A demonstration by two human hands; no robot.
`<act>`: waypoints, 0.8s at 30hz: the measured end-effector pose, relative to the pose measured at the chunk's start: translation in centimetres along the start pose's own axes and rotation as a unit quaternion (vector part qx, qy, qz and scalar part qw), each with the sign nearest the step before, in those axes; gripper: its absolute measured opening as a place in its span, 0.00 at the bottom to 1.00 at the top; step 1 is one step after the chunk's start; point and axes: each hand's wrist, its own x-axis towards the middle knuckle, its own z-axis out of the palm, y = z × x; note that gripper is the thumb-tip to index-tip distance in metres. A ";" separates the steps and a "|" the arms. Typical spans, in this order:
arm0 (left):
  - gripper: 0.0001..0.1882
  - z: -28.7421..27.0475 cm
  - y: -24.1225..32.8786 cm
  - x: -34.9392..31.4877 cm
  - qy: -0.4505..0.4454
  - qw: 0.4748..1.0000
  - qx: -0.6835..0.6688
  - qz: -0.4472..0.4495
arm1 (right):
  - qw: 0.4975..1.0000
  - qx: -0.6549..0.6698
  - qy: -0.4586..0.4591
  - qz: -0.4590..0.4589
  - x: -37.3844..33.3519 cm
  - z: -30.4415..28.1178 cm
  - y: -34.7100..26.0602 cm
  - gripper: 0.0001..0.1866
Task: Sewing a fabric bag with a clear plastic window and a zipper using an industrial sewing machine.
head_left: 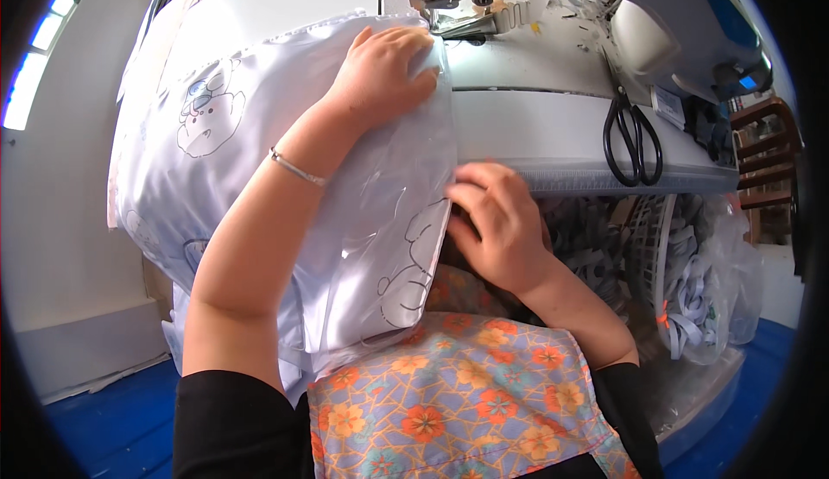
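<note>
The left hand (389,69) lies palm-down with fingers close together and thumb a little apart, pressing on the white fabric (259,73) rather than gripping it. The right hand (501,220) has its fingers curled in narrow at the fabric's right edge; the near fingertips are partly hidden, so I cannot tell whether they pinch it. The fabric covers the left part of the surface (518,125), its upper edge close to the metal guide (479,26) under the sewing machine (673,13), and hangs over the front edge of the surface toward the floral apron (449,393). By its sheen and soft folds it should be light, limp and rather slippery; the glossy band down its right side, which looks like clear film, would probably be stiffer and may slide or crease. It does not look fragile, though a hard tug could pull the layers out of line. A flat palm near the upper edge seems the steadiest hold, with a light pinch of all layers on the right edge; the drooping part may drag if left unsupported. Farther right, black-handled scissors (633,138) lie across the front edge of the surface, and below it stands a basket (652,246) of pale strips.
</note>
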 end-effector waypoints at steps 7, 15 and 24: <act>0.29 -1.2 4.3 -3.7 -0.039 0.995 0.087 0.033 | 0.963 0.062 -0.129 -0.229 -2.4 0.7 -2.5 0.14; 0.27 -1.0 4.0 -3.6 -0.029 0.991 0.127 0.023 | 0.967 0.226 -0.087 -0.074 -1.6 0.3 -3.6 0.23; 0.31 -1.0 3.4 -2.5 -0.066 0.980 0.188 0.013 | 0.973 0.227 -0.048 -0.020 1.4 1.4 -0.5 0.17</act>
